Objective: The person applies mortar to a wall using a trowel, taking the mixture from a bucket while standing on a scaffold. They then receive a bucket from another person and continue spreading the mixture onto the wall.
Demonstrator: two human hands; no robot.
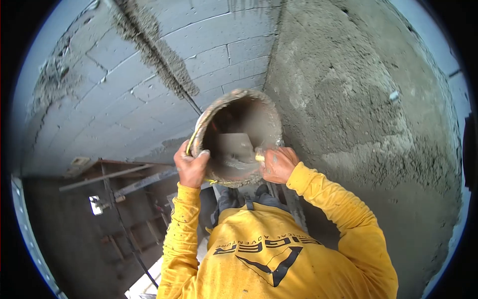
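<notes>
A mortar-crusted bucket (273, 115) is tipped so that its mouth faces me, in front of my waist. My left hand (191, 167) grips its left rim, thumb on the inside and fingers behind. A yellow cord (212, 181) runs along the rim beside that hand. My right hand (280, 164) is closed around the yellowish handle of a trowel (236, 144) at the bucket's right edge. The flat grey blade reaches into the bucket, above some wet grey mortar (241, 166). The bucket's deeper inside is dark.
A grey block wall (209, 37) rises ahead, with a mortar-edged pipe groove (162, 60) running down it. On the right stands a wall with rough wet plaster (343, 94). Below left are wooden beams (119, 172) and a dark lower space. My feet are partly hidden behind the bucket.
</notes>
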